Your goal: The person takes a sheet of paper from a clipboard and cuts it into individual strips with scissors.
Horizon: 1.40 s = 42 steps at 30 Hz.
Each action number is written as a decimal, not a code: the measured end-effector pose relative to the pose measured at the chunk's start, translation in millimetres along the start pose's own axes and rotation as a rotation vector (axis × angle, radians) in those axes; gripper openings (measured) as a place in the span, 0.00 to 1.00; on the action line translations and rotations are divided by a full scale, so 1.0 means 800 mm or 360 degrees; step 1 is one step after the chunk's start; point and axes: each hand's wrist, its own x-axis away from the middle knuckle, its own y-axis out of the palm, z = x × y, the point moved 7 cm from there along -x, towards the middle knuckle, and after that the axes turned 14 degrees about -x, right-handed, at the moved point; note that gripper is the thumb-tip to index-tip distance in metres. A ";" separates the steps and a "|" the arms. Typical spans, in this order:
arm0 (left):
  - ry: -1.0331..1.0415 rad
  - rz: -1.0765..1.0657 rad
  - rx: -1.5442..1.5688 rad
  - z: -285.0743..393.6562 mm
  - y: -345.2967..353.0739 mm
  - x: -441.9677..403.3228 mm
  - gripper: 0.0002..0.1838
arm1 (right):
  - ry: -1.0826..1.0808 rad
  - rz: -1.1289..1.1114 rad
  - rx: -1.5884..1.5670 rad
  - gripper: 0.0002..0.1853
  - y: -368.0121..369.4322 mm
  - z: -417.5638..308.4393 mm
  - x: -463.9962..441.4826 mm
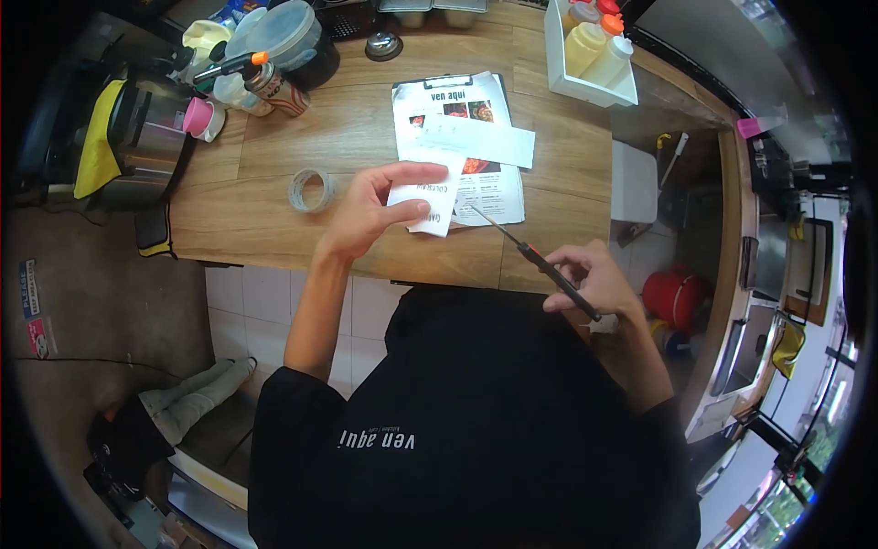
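Note:
My left hand [370,210] pinches a small white paper slip [437,194] between thumb and fingers. Handwritten words on it appear upside down; one looks like "coleslaw". My right hand [590,279] grips a pair of scissors [540,261] with black handles, seen almost edge-on. Their narrow metal tips point toward the slip, slightly apart from it. Beneath the slip lies a clipboard with a printed menu [489,197]. Across that menu rests a white paper strip [485,139]. A roll of clear tape [311,191] lies on the table left of my left hand.
The wooden table [366,119] carries a lidded tub [293,46], cans and a pink cup [198,117] at left. A call bell [384,46] sits at the back. Sauce bottles stand in a white bin [594,87] at right. Another person's legs [206,403] show at lower left.

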 end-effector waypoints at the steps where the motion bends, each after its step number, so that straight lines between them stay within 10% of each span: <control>1: 0.0002 0.0011 0.0009 0.013 -0.001 0.003 0.24 | -0.0025 -0.0047 0.0020 0.31 0.001 -0.009 0.000; 42: 0.0907 -0.0261 -0.1024 0.157 0.044 0.012 0.26 | -0.0306 -0.0247 0.0209 0.33 0.013 -0.096 0.005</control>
